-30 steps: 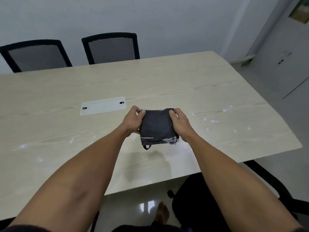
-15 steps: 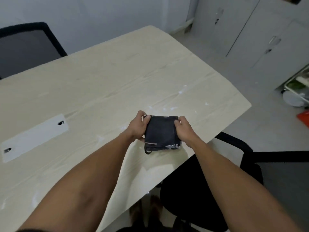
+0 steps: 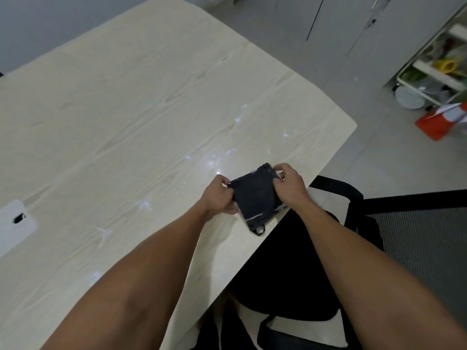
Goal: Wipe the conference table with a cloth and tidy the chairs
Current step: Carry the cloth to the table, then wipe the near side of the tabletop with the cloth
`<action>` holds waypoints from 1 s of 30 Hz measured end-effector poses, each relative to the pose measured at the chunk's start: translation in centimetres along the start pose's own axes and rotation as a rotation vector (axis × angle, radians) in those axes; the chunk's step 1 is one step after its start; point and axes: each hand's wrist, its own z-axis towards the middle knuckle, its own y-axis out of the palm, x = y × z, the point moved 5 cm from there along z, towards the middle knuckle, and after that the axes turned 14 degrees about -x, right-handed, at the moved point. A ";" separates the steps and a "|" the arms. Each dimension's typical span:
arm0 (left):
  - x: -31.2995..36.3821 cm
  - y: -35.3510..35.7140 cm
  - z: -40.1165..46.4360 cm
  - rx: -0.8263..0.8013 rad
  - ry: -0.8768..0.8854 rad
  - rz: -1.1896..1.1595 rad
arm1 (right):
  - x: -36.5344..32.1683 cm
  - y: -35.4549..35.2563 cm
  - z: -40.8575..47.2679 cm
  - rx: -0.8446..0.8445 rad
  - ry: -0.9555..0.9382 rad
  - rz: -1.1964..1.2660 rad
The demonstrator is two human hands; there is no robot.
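Observation:
A folded dark cloth [image 3: 255, 198] hangs between my hands above the near right edge of the pale wooden conference table [image 3: 141, 117]. My left hand [image 3: 219, 195] grips its left side and my right hand [image 3: 288, 186] pinches its upper right corner. A small loop dangles from the cloth's lower edge. Wet streaks glint on the tabletop just beyond the cloth. A black office chair [image 3: 358, 238] with a mesh back stands at the table's right side, partly under my right arm.
A white cable cover [image 3: 15, 226] is set into the table at the left. Grey cabinets [image 3: 353, 24] line the far right wall. A white wire cart [image 3: 434, 69] with several items and an orange object [image 3: 439, 122] stand on the tiled floor.
The view has swung right and down, so the far chairs have left the frame. Both hands still hold the cloth, which now lies tilted nearer the table's right edge.

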 end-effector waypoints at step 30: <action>-6.3 -2.7 2.4 0.366 0.266 1.233 | -2.4 9.1 5.9 0.264 -0.230 -0.786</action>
